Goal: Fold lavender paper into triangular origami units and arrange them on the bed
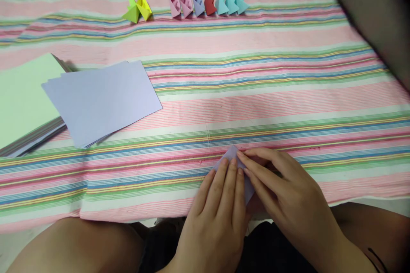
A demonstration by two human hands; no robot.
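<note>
Both of my hands lie on a small lilac piece of folded paper (233, 153) at the near edge of the striped cloth (256, 94). My left hand (219, 211) presses it flat with straight fingers side by side. My right hand (288, 196) rests its fingers across the paper's right part, the fingertips meeting those of the left. Most of the paper is hidden under the hands; only its pointed top corner shows.
A loose pile of lilac sheets (102, 100) lies at the left, beside a stack topped by a pale green sheet (22, 98). At the far edge stand two yellow-green folded shapes (137, 7) and a row of several pink, lilac, red and teal ones (208, 3).
</note>
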